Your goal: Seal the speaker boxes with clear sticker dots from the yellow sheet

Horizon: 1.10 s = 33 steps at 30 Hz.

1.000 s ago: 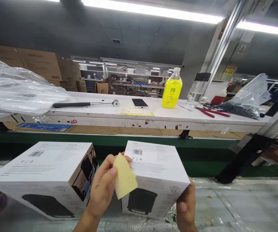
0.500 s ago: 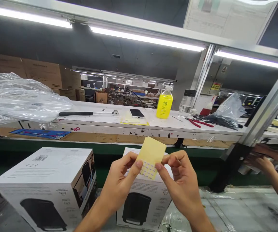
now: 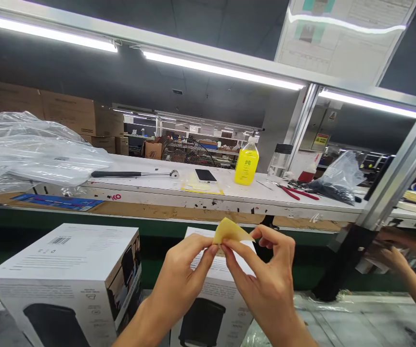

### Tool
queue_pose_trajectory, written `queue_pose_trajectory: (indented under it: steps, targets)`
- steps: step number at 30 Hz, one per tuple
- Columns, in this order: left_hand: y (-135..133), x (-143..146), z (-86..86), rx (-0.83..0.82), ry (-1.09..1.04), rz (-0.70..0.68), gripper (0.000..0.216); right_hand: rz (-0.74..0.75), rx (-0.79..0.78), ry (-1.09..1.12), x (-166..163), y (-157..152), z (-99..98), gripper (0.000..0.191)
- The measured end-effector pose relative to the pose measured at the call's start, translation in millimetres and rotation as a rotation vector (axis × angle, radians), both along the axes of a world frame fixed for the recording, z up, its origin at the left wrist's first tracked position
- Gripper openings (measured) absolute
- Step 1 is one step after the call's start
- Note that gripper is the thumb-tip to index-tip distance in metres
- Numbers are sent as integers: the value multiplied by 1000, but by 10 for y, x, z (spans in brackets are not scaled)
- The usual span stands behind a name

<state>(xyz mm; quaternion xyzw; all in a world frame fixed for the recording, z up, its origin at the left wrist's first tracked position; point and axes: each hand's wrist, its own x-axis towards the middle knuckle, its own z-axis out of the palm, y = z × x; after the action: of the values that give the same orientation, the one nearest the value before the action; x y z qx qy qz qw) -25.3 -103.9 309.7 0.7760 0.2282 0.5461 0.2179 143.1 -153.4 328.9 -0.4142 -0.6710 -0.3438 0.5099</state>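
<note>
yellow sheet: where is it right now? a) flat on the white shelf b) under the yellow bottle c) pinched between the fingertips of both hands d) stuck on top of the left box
c: the yellow sheet is held up between the fingertips of the left hand and the right hand, above the box in front.

From my head, the single camera looks forward and slightly down, close over my left hand (image 3: 179, 279) and right hand (image 3: 266, 284). Beyond them it faces the white workbench (image 3: 208, 193), with ceiling lights above that bench.
</note>
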Motion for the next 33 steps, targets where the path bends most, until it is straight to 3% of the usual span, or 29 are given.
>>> queue_pose_trajectory:
  steps: [6, 12, 19, 24, 26, 28, 31, 33]
  targets:
    - [27, 16, -24, 39, 2, 47, 15, 1, -70, 19, 53, 78, -58, 17]
    - [26, 31, -25, 61, 13, 72, 16, 167, -141, 13, 83, 129, -91, 20]
    - [46, 21, -41, 177, 36, 147, 15, 155, -71, -147, 78, 172, 7, 18]
    - [73, -36, -56, 124, 2, 157, 13, 176, -94, -238, 21, 220, 110, 13]
    - [87, -107, -106, 0, -81, 167, 14, 296, -211, -178, 2, 229, 204, 13]
    - [72, -210, -248, -148, -256, 209, 16, 454, -464, -37, 1, 249, 327, 11]
    - [-83, -408, -681, -268, -536, 319, 25, 555, -924, 101, 0, 336, 489, 7]
    - [-290, -535, -1066, -349, -517, 341, 29, 522, -1133, 69, -39, 428, 543, 6]
